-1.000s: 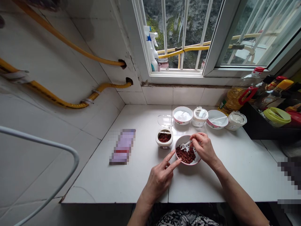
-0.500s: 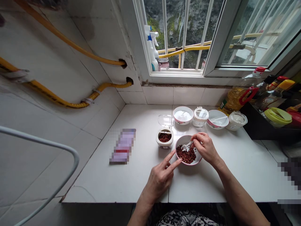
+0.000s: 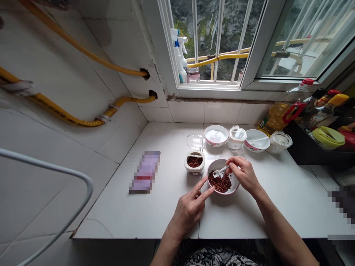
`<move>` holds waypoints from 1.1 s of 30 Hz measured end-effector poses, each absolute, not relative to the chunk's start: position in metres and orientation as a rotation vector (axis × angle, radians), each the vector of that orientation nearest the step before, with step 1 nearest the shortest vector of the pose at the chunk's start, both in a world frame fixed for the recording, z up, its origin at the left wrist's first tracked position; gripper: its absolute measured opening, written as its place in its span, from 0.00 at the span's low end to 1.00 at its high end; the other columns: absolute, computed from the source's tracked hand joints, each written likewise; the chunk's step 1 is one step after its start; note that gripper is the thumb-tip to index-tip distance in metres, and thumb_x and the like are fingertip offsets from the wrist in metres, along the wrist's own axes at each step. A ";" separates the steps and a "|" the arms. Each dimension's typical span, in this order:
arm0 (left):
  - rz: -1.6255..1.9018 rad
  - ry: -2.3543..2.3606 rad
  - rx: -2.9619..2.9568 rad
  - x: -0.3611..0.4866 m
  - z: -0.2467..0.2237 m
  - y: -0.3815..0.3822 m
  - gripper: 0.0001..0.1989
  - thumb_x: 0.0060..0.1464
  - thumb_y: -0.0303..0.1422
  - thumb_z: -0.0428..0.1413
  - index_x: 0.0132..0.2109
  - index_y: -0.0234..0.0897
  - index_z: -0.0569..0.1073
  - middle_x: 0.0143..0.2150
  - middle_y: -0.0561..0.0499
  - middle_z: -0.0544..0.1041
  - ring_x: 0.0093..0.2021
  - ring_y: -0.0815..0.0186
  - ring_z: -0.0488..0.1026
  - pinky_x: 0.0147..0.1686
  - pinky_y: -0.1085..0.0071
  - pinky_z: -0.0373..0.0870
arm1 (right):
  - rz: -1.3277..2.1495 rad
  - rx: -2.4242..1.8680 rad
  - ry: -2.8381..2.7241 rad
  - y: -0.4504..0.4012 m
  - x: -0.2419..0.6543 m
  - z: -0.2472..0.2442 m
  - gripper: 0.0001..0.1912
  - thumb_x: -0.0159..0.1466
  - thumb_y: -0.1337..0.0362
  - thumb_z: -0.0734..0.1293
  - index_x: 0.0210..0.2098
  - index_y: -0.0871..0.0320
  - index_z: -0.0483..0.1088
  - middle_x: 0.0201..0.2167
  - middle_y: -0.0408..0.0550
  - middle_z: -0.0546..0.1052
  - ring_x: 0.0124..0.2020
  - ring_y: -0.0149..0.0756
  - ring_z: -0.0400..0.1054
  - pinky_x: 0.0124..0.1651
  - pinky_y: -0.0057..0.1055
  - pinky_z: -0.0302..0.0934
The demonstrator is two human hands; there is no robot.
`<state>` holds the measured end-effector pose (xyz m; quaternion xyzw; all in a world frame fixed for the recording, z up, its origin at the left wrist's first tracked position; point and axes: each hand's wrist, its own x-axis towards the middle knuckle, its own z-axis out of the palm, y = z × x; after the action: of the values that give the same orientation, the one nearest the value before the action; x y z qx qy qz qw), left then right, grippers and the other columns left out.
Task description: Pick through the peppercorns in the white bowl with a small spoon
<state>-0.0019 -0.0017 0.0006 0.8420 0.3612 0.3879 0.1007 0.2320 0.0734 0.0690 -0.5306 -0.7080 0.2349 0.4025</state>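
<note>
A white bowl (image 3: 232, 187) with dark red peppercorn-like grains (image 3: 220, 183) stands on the counter near its middle. Between thumb and fingers, my right hand (image 3: 242, 173) pinches a small white spoon (image 3: 219, 171), whose scoop is over the grains inside the bowl. My left hand (image 3: 191, 207) rests at the bowl's left side, two fingers stretched out and touching the rim; it holds nothing. Just left of the bowl is a jar (image 3: 194, 170) of the same grains, its clear lid (image 3: 195, 141) raised.
Behind stand a bowl of white powder (image 3: 216, 136), a lidded jar (image 3: 236, 137), a bowl with a white spoon (image 3: 256, 140) and another jar (image 3: 279, 142). An oil bottle (image 3: 277, 111) stands at the back right. A blurred purple packet (image 3: 144, 172) lies left.
The spoon in my right hand has risen slightly, and its scoop shows more clearly above the grains. My left hand stays at the rim.
</note>
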 end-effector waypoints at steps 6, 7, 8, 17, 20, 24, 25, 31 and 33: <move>1.142 1.062 2.483 -0.002 0.000 -0.002 0.32 0.59 0.15 0.47 0.68 0.41 0.67 0.69 0.36 0.66 0.37 0.70 0.78 0.41 0.72 0.79 | 0.656 -1.360 -1.735 0.073 0.231 0.070 0.09 0.61 0.65 0.61 0.28 0.53 0.72 0.18 0.41 0.78 0.30 0.42 0.75 0.50 0.43 0.66; 1.142 1.063 2.483 -0.002 0.000 -0.002 0.32 0.59 0.15 0.47 0.68 0.41 0.67 0.69 0.36 0.66 0.37 0.70 0.78 0.41 0.72 0.79 | 0.710 -1.365 -1.700 0.073 0.230 0.070 0.09 0.61 0.64 0.61 0.28 0.53 0.72 0.18 0.41 0.78 0.29 0.41 0.75 0.47 0.41 0.67; 1.140 1.064 2.484 -0.002 0.000 -0.002 0.32 0.59 0.15 0.47 0.68 0.41 0.67 0.69 0.36 0.66 0.37 0.70 0.78 0.41 0.72 0.79 | 0.772 -1.368 -1.661 0.073 0.230 0.071 0.09 0.61 0.63 0.61 0.28 0.53 0.72 0.18 0.41 0.78 0.27 0.40 0.74 0.44 0.40 0.67; 1.154 1.053 2.488 -0.001 0.001 -0.001 0.32 0.59 0.15 0.46 0.67 0.40 0.67 0.69 0.35 0.66 0.37 0.70 0.78 0.40 0.72 0.79 | 1.028 -1.235 -1.356 0.069 0.218 0.080 0.09 0.63 0.57 0.66 0.35 0.56 0.72 0.23 0.45 0.81 0.27 0.38 0.76 0.34 0.34 0.70; 1.144 1.055 2.489 -0.001 0.001 -0.001 0.32 0.59 0.15 0.46 0.67 0.40 0.67 0.69 0.36 0.66 0.37 0.71 0.78 0.40 0.73 0.79 | 0.864 -1.135 -1.439 0.066 0.203 0.082 0.08 0.69 0.59 0.63 0.40 0.55 0.72 0.30 0.47 0.83 0.33 0.39 0.79 0.39 0.36 0.72; 1.137 1.065 2.498 -0.001 0.002 -0.001 0.32 0.58 0.16 0.46 0.67 0.40 0.67 0.69 0.36 0.66 0.37 0.70 0.78 0.41 0.72 0.80 | 0.398 -0.950 -1.850 0.066 0.187 0.078 0.09 0.70 0.70 0.61 0.43 0.53 0.72 0.35 0.47 0.84 0.34 0.39 0.79 0.53 0.46 0.68; 1.133 1.068 2.498 -0.001 0.002 -0.001 0.33 0.58 0.15 0.46 0.67 0.40 0.67 0.69 0.35 0.65 0.36 0.70 0.78 0.41 0.72 0.80 | 0.291 -0.896 -1.942 0.066 0.185 0.078 0.11 0.69 0.72 0.60 0.43 0.53 0.72 0.34 0.46 0.84 0.32 0.38 0.78 0.55 0.47 0.67; 1.138 1.062 2.504 -0.001 0.001 0.000 0.33 0.57 0.15 0.46 0.67 0.40 0.67 0.69 0.36 0.66 0.38 0.70 0.78 0.42 0.72 0.80 | 0.119 -0.922 -1.896 0.068 0.205 0.084 0.11 0.69 0.73 0.61 0.44 0.53 0.72 0.33 0.44 0.85 0.34 0.39 0.78 0.55 0.44 0.66; 1.140 1.062 2.498 -0.001 0.001 0.000 0.33 0.58 0.15 0.46 0.67 0.40 0.67 0.69 0.36 0.66 0.38 0.70 0.78 0.42 0.72 0.80 | 0.120 -1.054 -1.845 0.070 0.218 0.083 0.10 0.69 0.71 0.61 0.41 0.52 0.72 0.29 0.43 0.84 0.33 0.40 0.77 0.52 0.43 0.67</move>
<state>-0.0010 -0.0005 0.0008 0.8444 0.3589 0.3853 0.0987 0.2179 0.0700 0.0829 -0.4332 -0.7581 0.0494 0.4850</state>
